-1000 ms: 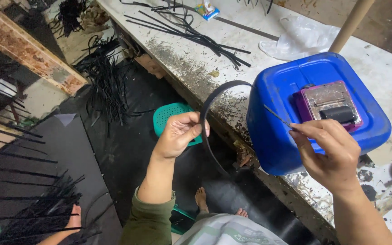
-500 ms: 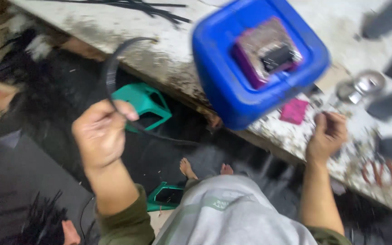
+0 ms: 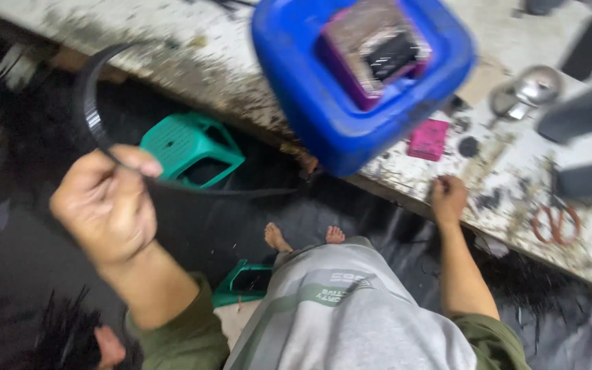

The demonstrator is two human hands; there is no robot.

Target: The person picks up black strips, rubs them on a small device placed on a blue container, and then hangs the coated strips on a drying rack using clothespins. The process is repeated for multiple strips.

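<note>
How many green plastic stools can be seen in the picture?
2. One green stool stands on the dark floor under the bench edge, beyond the left hand. The second green stool is beneath the person, mostly hidden; others may be hidden.

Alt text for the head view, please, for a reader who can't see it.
The person's left hand grips a curved black strip while the right hand rests on the edge of a stained workbench near a pink square piece. A blue tub sits on the bench above a green stool on the dark floor.
</note>
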